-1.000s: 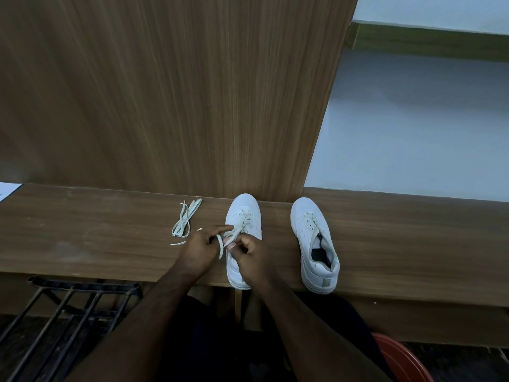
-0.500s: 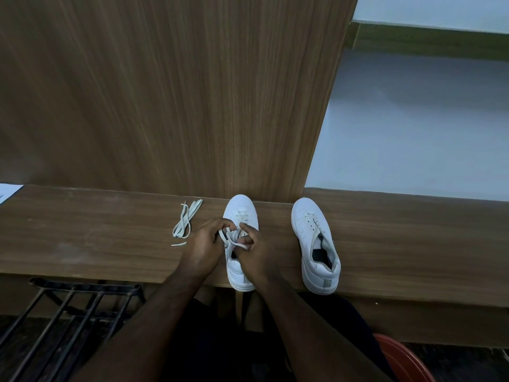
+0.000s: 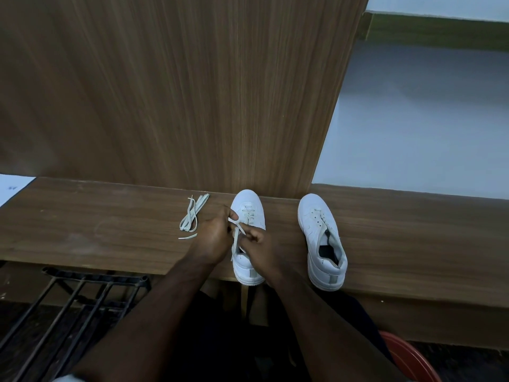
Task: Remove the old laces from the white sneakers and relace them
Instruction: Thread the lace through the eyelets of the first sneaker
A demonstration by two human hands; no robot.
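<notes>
step: lacing left sneaker [image 3: 248, 235] on wooden bench [image 3: 110, 230]; lower eyelets near toe look crossed, upper ones likely still to do
left hand [image 3: 213, 238]: fingers curled, pinching one lace end [image 3: 239, 225] near the tongue
right hand [image 3: 259, 245]: fingers curled over the shoe opening, seems to grip the other strand; exact pinch hidden
lace: runs between both hands, slack part hanging down toward the heel
right sneaker [image 3: 322, 241]: well apart to the right, no lacing visible, eyelets bare
spare lace [image 3: 192, 216]: loose bundle just left of the left hand, touching nothing
how to do well: keep lace flat, no twist; feed tip from under the eyelet; pull both ends even before next cross; hold shoe down with heel of palm
risk: uneven ends, skipped eyelet, shoe sliding off bench edge
</notes>
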